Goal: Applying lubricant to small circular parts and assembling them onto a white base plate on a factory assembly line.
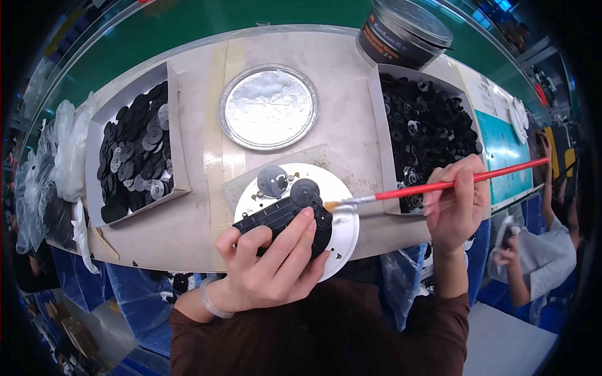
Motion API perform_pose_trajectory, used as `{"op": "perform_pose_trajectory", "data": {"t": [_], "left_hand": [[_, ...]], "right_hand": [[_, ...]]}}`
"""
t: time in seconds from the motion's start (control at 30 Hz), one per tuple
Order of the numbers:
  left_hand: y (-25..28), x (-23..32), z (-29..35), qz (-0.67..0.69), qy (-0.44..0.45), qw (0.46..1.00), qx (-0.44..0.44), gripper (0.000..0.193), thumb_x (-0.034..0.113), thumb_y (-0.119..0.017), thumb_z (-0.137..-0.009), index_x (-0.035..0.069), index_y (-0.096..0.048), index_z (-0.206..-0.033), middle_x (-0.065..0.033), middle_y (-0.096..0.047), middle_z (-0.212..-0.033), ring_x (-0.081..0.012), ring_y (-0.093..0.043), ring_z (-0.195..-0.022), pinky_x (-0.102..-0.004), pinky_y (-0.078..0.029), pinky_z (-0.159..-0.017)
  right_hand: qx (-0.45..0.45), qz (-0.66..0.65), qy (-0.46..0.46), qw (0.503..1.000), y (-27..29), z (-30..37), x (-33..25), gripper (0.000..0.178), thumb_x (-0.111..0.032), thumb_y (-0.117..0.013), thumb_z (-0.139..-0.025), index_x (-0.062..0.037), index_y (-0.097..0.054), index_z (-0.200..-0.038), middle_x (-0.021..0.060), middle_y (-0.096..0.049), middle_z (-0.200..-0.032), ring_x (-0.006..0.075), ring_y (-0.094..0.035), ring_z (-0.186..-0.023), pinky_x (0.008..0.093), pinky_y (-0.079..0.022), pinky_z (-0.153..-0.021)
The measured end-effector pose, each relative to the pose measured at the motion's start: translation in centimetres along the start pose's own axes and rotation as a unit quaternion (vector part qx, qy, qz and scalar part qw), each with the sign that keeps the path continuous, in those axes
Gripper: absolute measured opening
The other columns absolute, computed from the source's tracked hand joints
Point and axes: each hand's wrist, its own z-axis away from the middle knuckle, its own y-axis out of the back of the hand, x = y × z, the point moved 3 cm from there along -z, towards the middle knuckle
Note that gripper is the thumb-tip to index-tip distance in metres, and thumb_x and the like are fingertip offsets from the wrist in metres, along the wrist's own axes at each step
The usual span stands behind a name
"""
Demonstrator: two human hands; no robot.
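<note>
In my right hand (456,199), fingers closed, is a paintbrush with a long red handle (414,190). Its bristle tip (330,205) points left and meets, or nearly meets, the edge of the black gears. My left hand (273,266) grips a black plastic gear housing (266,216) over a white round plate (347,241). Toothed black gears (305,193) sit at the housing's far end, and my fingertips rest beside them. Part of the housing is hidden under my left fingers. Another dark round part (272,180) lies on the white plate.
A tray (180,144) of black discs stands left, and another tray (378,106) of small black parts stands right. Between them lies a round silver lid (268,108), whitish grease on it. A dark tub (401,37) stands behind. A person (533,257) works at far right.
</note>
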Motion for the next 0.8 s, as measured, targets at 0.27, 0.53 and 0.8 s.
{"op": "perform_pose_trajectory", "data": {"t": [0.27, 0.53, 0.8], "left_hand": [[0.1, -0.1, 0.1, 0.004, -0.009, 1.0, 0.0, 0.034, 0.028, -0.066, -0.059, 0.008, -0.066, -0.085, 0.0023, -0.064, -0.096, -0.0156, -0.037, -0.075, -0.0294, -0.025, -0.072], [0.2, -0.1, 0.0, 0.013, -0.007, 1.0, -0.004, 0.034, 0.028, -0.067, -0.058, 0.007, -0.066, -0.085, 0.0022, -0.064, -0.096, -0.0157, -0.037, -0.075, -0.0291, -0.025, -0.072], [0.1, -0.1, 0.1, 0.01, -0.005, 1.0, -0.002, 0.033, 0.028, -0.068, -0.057, 0.008, -0.066, -0.084, 0.0022, -0.064, -0.095, -0.0155, -0.037, -0.075, -0.0292, -0.025, -0.072]], "right_hand": [[0.009, 0.021, 0.002, 1.0, 0.0, 0.1, 0.0, 0.023, -0.014, -0.036, -0.093, 0.0004, -0.042, -0.076, 0.0091, -0.045, -0.055, 0.0118, -0.043, -0.043, 0.019, -0.035, -0.038], [-0.019, 0.028, 0.019, 0.999, 0.1, 0.1, -0.5, 0.023, -0.015, -0.036, -0.093, 0.0002, -0.041, -0.077, 0.0095, -0.046, -0.055, 0.0117, -0.04, -0.043, 0.0196, -0.033, -0.038], [-0.049, 0.05, 0.066, 0.995, 0.0, 0.6, -1.1, 0.024, -0.016, -0.036, -0.093, -0.0004, -0.041, -0.077, 0.0097, -0.047, -0.056, 0.0112, -0.039, -0.044, 0.0202, -0.032, -0.04]]}}
